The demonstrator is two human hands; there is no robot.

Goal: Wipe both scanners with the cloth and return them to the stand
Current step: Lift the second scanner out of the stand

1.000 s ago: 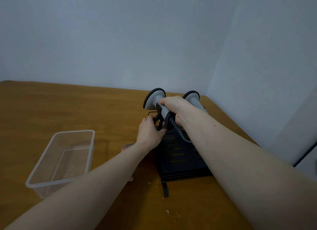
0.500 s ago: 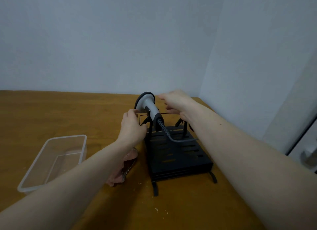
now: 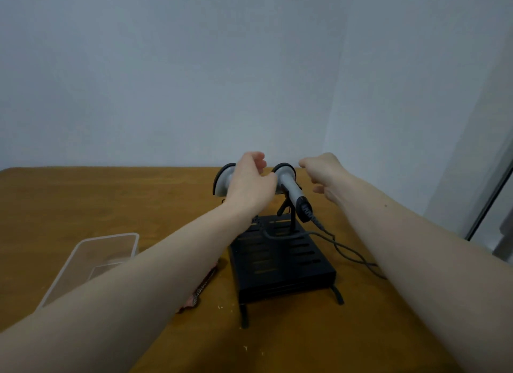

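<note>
Wooden worktop (image 3: 83, 206), both forearms reaching toward black stand (image 3: 280, 261). Near the stand's front-left corner, cloth (image 3: 200, 292) lies on the worktop, mostly hidden under left forearm; clear plastic tub (image 3: 83, 261) further left of stand. Cable (image 3: 347, 250) trails off the stand's right side. Right scanner (image 3: 291, 189) sits tilted on the stand's far post; left scanner (image 3: 223, 178) beside it, partly behind left hand (image 3: 249, 183). Left hand loosely curled, grip on scanner unclear. Right hand (image 3: 324, 175) just right of the right scanner, fingers loosely curled, holding nothing.
</note>
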